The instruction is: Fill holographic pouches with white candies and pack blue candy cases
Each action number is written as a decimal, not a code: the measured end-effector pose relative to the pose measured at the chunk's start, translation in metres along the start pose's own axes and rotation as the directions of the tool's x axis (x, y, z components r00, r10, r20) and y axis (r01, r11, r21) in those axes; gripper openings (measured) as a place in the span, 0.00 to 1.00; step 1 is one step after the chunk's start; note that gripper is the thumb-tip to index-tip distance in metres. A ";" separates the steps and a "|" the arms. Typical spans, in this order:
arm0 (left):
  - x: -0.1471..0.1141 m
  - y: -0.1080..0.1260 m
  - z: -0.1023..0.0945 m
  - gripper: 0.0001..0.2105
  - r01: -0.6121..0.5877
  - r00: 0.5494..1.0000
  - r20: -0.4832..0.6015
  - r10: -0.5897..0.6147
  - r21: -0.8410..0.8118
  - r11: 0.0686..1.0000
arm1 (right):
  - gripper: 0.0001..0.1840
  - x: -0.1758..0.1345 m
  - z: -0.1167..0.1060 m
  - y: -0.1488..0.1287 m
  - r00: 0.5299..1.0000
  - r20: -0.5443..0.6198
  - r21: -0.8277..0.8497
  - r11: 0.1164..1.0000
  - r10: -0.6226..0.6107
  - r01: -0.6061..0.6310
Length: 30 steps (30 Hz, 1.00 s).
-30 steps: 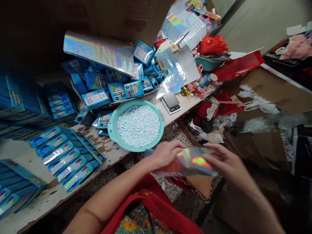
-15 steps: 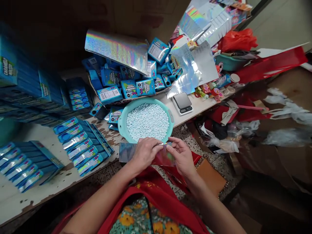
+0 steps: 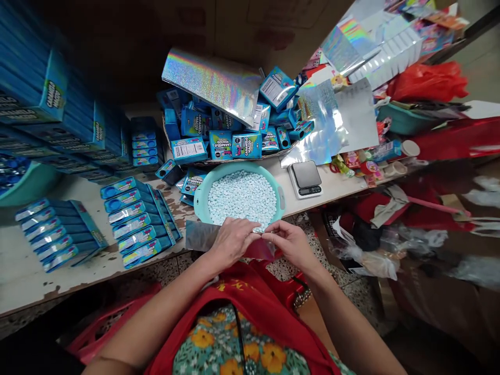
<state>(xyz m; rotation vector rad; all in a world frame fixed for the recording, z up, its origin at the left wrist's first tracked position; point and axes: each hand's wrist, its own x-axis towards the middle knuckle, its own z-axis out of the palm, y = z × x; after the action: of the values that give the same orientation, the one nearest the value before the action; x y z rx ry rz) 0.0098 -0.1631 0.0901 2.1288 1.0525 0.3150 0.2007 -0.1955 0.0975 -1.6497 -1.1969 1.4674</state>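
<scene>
One shiny foil strip (image 3: 200, 235), long axis side to side, at the near side of a turquoise basin (image 3: 200, 202). Left hand (image 3: 231, 240): clamped on it, free end jutting leftward. Right hand (image 3: 291, 244): pinching its edge, just beside the left (contact half hidden from where I stand).

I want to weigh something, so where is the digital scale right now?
In the head view, the digital scale sits right of centre on the worktable, just right of the turquoise basin of pale pellets and on the near side of a holographic sheet.
</scene>
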 end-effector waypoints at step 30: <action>0.001 -0.015 -0.010 0.19 0.189 0.982 -0.018 -0.188 0.096 0.977 | 0.11 0.053 -0.029 -0.012 0.909 0.121 -0.442 0.798 -0.399 0.409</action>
<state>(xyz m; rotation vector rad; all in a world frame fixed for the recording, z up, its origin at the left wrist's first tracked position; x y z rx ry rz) -0.0040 -0.1513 0.0863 2.0941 1.2873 0.1851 0.2252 -0.1390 0.0919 -1.5237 -1.8877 0.9776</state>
